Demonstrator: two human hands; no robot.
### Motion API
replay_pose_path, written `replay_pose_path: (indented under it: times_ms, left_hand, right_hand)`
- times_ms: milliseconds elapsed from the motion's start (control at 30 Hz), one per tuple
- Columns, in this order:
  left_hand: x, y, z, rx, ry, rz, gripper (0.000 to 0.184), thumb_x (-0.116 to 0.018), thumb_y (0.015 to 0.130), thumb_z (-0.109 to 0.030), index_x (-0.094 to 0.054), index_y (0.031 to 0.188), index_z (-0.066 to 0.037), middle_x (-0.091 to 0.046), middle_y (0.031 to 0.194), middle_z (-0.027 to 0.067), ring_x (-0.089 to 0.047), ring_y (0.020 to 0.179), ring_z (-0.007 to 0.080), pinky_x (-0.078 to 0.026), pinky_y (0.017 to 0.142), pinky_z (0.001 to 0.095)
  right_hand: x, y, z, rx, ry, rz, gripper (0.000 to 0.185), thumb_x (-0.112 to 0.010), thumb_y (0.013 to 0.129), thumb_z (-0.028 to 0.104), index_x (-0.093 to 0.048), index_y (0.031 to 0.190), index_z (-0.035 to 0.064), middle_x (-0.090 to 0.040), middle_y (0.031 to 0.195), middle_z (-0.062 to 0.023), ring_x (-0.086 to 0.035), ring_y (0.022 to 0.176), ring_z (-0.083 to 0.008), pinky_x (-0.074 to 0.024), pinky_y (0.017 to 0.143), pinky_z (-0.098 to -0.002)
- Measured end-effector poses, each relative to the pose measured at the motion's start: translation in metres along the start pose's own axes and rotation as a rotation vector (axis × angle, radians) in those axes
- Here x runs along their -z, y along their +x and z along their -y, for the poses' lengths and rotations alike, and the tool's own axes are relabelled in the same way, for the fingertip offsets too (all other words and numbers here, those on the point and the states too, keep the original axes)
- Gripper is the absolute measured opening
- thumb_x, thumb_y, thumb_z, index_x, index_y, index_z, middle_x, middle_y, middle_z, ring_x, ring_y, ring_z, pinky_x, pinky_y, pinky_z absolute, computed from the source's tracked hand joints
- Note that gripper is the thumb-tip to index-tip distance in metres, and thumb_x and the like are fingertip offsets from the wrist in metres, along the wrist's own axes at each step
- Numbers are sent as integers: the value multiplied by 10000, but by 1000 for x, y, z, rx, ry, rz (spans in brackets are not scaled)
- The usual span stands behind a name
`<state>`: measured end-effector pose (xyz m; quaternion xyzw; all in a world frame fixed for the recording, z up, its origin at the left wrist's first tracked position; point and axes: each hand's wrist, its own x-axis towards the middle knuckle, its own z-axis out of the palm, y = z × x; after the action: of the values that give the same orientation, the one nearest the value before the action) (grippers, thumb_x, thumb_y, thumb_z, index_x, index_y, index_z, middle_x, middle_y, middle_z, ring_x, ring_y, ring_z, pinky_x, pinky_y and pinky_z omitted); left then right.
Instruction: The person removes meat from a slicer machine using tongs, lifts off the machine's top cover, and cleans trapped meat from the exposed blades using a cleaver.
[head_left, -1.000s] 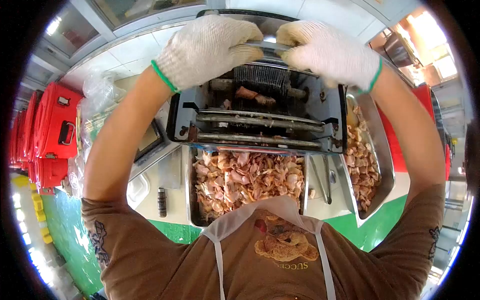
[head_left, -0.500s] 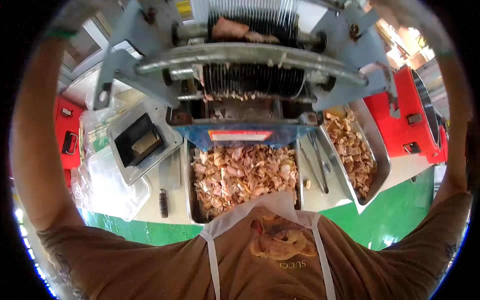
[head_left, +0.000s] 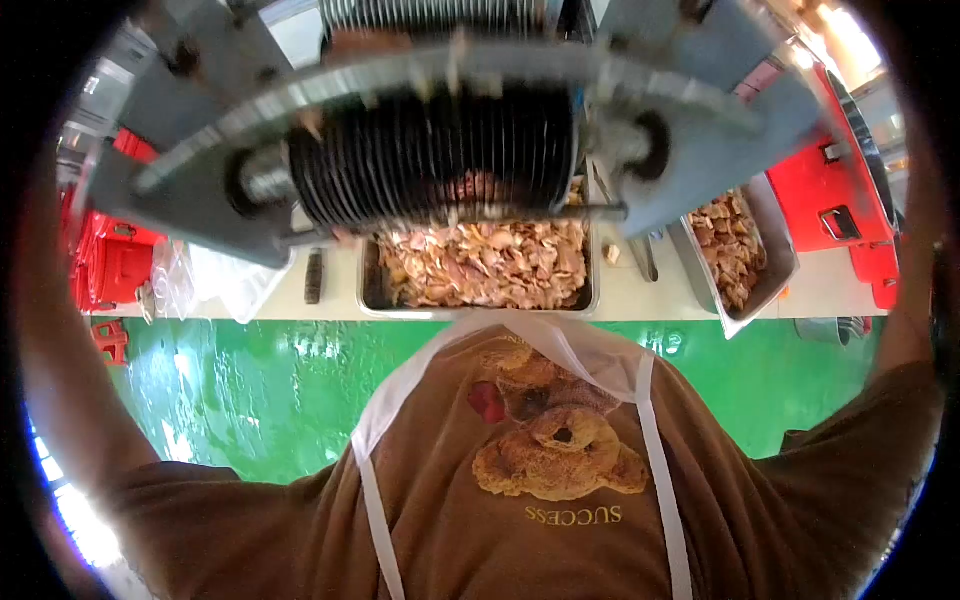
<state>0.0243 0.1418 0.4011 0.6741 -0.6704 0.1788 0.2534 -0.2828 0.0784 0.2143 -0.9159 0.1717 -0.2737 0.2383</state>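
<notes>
Both my arms reach up along the sides of the head view, and my hands are out of frame, so what they hold or touch is hidden. Close to the camera is a grey metal frame (head_left: 700, 160) carrying a row of dark round blades (head_left: 430, 155), with bits of pale residue on it. A curved metal bar (head_left: 400, 75) crosses in front of the blades and is blurred. Below them, a steel tray (head_left: 480, 313) holds a heap of cut raw meat (head_left: 490, 265).
To the right, a second steel tray (head_left: 770, 262) holds more meat pieces (head_left: 727, 250), with metal tongs (head_left: 643, 258) beside it. A dark-handled tool (head_left: 314, 277) and clear plastic (head_left: 225, 280) lie left. Red containers (head_left: 800, 195) stand at both sides. Beyond the table edge is a wet green floor (head_left: 260, 390).
The bladed frame now looks larger and nearer the camera, covering the blue machine base seen before. The view has shifted, showing more green floor. My forearms have left more of the picture.
</notes>
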Motion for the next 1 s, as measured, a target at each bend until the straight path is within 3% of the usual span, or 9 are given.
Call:
replay_pose_path:
  times_ms: [133,200,233,300,433,633,767,900,1000]
  left_hand:
    - [-25,-36,-26,9,-33,133,222,-707,871,-175,-727,1050,-45,-697,775,57,-621,691,81,-508,646,253]
    - [-44,-54,-44,11,-123,249,250,-710,875,-193,-724,1077,-45,-704,788,48,-618,715,64,-503,652,248]
    - [-64,-67,-40,22,-242,281,255,-707,851,-167,-715,1069,-35,-716,815,77,-662,735,117,-519,678,281]
    - [-89,-90,-50,-1,-116,304,248,-692,804,-134,-718,1048,-97,-696,884,134,-685,782,291,-535,706,354]
    - [-143,-132,-42,-62,-66,298,224,-734,775,-210,-717,981,-125,-676,816,92,-668,741,282,-529,646,384]
    - [-180,-173,-26,28,-232,246,308,-757,736,-225,-711,1014,-100,-684,906,100,-656,855,306,-528,717,394]
    - [-176,-185,-7,244,-456,305,252,-726,786,-172,-703,1023,-88,-669,947,120,-645,847,322,-522,732,402]
    - [-192,-173,-11,326,-477,203,262,-682,845,-152,-696,1096,-80,-664,962,138,-649,892,334,-524,785,391]
    - [-205,-171,10,285,-442,204,266,-690,844,-181,-708,1097,-98,-668,977,127,-647,900,326,-525,799,398]
  right_hand:
    - [42,85,19,342,-182,76,363,-612,876,423,-721,905,78,-640,652,-161,-656,589,-297,-539,561,-430]
    - [46,118,19,397,-196,154,361,-613,875,427,-723,901,84,-645,655,-168,-665,597,-306,-545,570,-437]
    - [42,124,14,384,-191,189,360,-613,875,429,-724,899,87,-648,656,-171,-669,602,-311,-548,574,-441]
    - [25,113,2,291,-182,241,358,-613,874,433,-725,895,93,-653,660,-178,-678,610,-320,-554,583,-449]
    - [-19,78,-16,1,-220,388,350,-618,860,443,-683,845,100,-661,712,-174,-676,682,-361,-539,604,-476]
    - [-66,48,-43,123,-155,209,246,-647,863,365,-640,846,119,-640,704,-125,-657,665,-330,-520,582,-452]
    - [-55,52,-51,115,-181,241,278,-660,858,389,-672,930,120,-654,829,-84,-659,752,-291,-522,596,-396]
    - [-53,68,-74,212,-252,133,237,-681,861,328,-720,929,104,-662,907,-84,-664,873,-264,-543,739,-370]
    - [-57,70,-81,105,-113,-113,186,-680,867,243,-733,967,96,-693,995,-105,-668,959,-261,-538,844,-353]
